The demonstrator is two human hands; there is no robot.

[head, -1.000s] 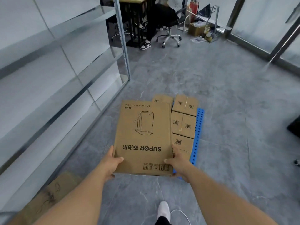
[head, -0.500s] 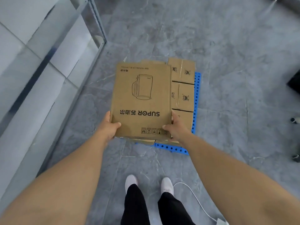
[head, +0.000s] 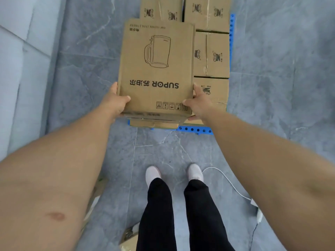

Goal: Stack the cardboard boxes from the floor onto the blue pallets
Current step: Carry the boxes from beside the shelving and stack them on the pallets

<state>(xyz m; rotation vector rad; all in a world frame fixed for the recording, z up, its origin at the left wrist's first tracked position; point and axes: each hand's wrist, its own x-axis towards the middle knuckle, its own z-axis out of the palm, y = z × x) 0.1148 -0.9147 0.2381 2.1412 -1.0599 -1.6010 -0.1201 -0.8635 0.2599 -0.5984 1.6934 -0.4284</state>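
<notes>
Flat brown cardboard box printed with a jug outline [head: 155,67] gripped at near corners by left hand [head: 113,102] and right hand [head: 198,104], fingers curled round edges, low over blue perforated plastic pallet [head: 194,130]; advisable to lower level, flush beside stacked brown boxes [head: 211,55].

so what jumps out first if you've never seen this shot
The SUPOR box with its jug drawing fills the upper middle, the left hand and right hand gripping its near corners. It hangs over NC-marked boxes on a blue pallet, pale shoes below.
</notes>
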